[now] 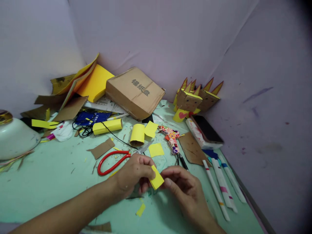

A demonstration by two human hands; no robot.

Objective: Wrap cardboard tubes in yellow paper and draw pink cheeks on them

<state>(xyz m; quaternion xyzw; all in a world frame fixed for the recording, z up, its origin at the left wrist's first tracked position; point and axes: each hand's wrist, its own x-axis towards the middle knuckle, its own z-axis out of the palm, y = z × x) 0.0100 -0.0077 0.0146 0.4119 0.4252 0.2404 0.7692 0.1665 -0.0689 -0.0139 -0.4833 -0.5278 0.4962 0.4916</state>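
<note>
My left hand (136, 172) is closed on a small yellow paper piece (157, 178), thumb on top and fingers beneath. The piece looks folded or layered. My right hand (186, 191) is at its right corner, with curved fingers and thumb slightly apart; whether the fingertips touch the paper I cannot tell. Just beyond my left hand lie red-handled scissors (113, 167), blades toward the back. Two yellow paper squares, one of them (156, 149) nearest my hands, lie beside an upright yellow tube (137, 134). A flower-patterned glue gun (172, 138) lies behind my right hand.
A cardboard box (136, 92) leans at the back, beside yellow and brown sheets (94, 83). Spiky-topped cardboard figures (188, 100) stand back right near a phone (207, 128). White markers (216, 191) lie at right. A white rounded object (17, 139) sits far left.
</note>
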